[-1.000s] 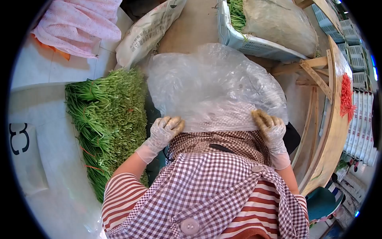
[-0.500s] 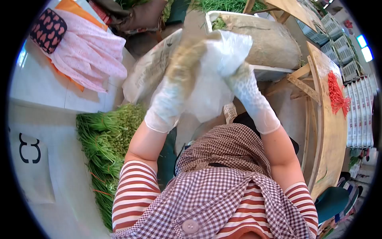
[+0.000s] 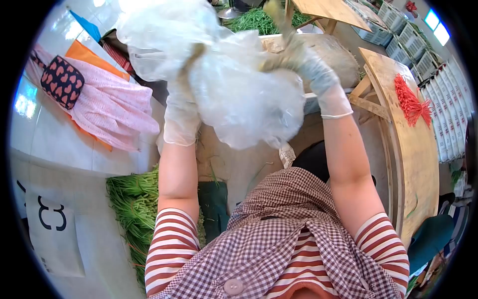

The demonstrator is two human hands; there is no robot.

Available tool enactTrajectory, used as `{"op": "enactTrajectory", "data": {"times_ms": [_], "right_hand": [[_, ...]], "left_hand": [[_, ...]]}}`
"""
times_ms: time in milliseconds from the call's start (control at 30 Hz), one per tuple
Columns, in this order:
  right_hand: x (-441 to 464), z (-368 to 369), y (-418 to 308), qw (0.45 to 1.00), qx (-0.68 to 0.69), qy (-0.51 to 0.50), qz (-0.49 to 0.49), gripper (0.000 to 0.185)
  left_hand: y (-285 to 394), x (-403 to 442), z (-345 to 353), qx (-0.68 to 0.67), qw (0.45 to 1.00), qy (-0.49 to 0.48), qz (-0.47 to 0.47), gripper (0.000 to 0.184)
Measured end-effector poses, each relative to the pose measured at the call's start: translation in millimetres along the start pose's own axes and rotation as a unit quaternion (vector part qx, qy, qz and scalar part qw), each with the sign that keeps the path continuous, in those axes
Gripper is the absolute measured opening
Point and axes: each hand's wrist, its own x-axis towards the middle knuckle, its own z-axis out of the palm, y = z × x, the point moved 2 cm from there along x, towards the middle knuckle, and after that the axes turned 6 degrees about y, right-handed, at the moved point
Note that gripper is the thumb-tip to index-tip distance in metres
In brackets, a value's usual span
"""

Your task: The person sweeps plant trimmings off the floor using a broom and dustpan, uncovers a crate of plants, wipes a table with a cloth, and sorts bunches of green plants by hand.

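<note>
A large, crumpled clear plastic bag (image 3: pixel 254 99) billows in front of me, spread between both hands. My left hand (image 3: pixel 185 74), in a soiled white glove, grips the bag on its left side; the plastic covers most of the fingers and the thumb is blurred. On the bag's right side my right hand (image 3: pixel 294 57), gloved the same way, has its thumb and fingers spread apart. Its fingertips are smeared by motion, and whether they touch the plastic is unclear.
Bundled green stalks (image 3: pixel 132 199) lie at my left beside a pale ledge. A wooden table (image 3: pixel 418 174) with red ties (image 3: pixel 412 102) stands at my right. Ahead is a sack-covered load (image 3: pixel 333 55); plastic crates (image 3: pixel 411 37) are stacked at the far right. Pink cloth (image 3: pixel 117 107) lies at left.
The bag has opened out from a narrow bunch into a wide, puffed shape. My hands have moved farther apart, and my right hand's fingers have spread away from the plastic.
</note>
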Motion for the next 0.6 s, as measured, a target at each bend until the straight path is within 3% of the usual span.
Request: {"op": "enactTrajectory", "data": {"times_ms": [100, 167, 233, 300, 367, 400, 433, 467, 500, 533, 600], "right_hand": [[-56.0, 29.4, 0.7, 0.972, 0.011, -0.205, 0.113, 0.066], [-102.8, 53.8, -8.7, 0.907, 0.101, -0.362, 0.191, 0.058], [-138.6, 49.3, -9.9, 0.855, 0.152, -0.392, 0.305, 0.051], [-174.5, 33.8, 37.2, 0.845, -0.005, -0.417, 0.336, 0.046], [-217.8, 14.9, 104.4, 0.785, -0.261, -0.508, 0.239, 0.046], [-204.0, -3.6, 111.7, 0.839, -0.195, -0.403, 0.309, 0.049], [-191.9, -15.8, 124.4, 0.906, -0.030, -0.251, 0.338, 0.062], [-143.6, -30.7, 88.5, 0.917, 0.046, -0.162, 0.362, 0.080], [-112.5, -39.2, 64.1, 0.905, 0.184, -0.114, 0.365, 0.089], [-82.1, -37.1, 41.2, 0.932, 0.231, -0.067, 0.270, 0.087], [-57.3, -13.4, 17.9, 0.914, 0.260, -0.138, 0.280, 0.082]], "left_hand": [[12.4, 13.2, 20.2, -0.090, 0.988, 0.119, -0.041, 0.036], [18.6, 26.2, 16.1, -0.104, 0.981, 0.156, -0.046, 0.036], [29.2, 36.4, 0.9, -0.095, 0.979, 0.174, -0.037, 0.036], [41.7, 36.8, -25.1, -0.057, 0.982, 0.178, -0.023, 0.036], [51.4, 30.8, -42.2, -0.010, 0.986, 0.164, -0.012, 0.036], [56.1, 26.9, -42.9, 0.014, 0.989, 0.147, -0.007, 0.036], [58.5, 22.4, -39.1, 0.035, 0.991, 0.126, -0.003, 0.036], [57.7, 14.3, -30.8, 0.060, 0.993, 0.102, -0.001, 0.036], [52.1, 10.1, -19.2, 0.083, 0.994, 0.078, -0.004, 0.036], [43.7, 6.5, -6.2, 0.107, 0.993, 0.056, -0.010, 0.036], [24.3, 2.7, 18.0, 0.119, 0.992, 0.035, -0.026, 0.036]]}}
